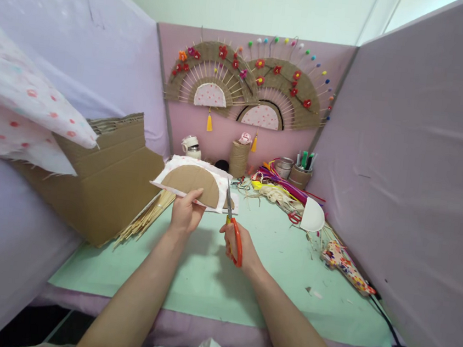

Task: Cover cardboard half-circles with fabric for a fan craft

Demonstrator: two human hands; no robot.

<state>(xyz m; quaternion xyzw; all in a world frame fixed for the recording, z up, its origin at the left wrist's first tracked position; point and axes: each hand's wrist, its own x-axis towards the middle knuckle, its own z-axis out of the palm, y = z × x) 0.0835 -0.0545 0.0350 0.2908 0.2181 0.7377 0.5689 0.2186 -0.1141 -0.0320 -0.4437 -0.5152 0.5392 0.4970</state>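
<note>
My left hand point(187, 213) pinches the lower edge of a half-round piece of brown cardboard point(187, 180), thumb on top. Under the cardboard lies white fabric with a pale pattern point(226, 178), sticking out around the curved edge. My right hand point(242, 246) is closed around the orange handles of a pair of scissors point(238, 243). The blades point up and away, right beside the fabric's right edge; whether they touch it I cannot tell. Behind the blades, another small piece of cardboard on white fabric point(234, 202) shows partly.
Bamboo sticks point(146, 220) and a large cardboard sheet point(106, 188) stand left. To the right lie a white half-round piece point(313, 215), red scissors point(294, 217) and a flower-patterned glue gun point(346, 267) with a cord. Twine point(239, 159) and a pen holder point(301, 175) stand at the back.
</note>
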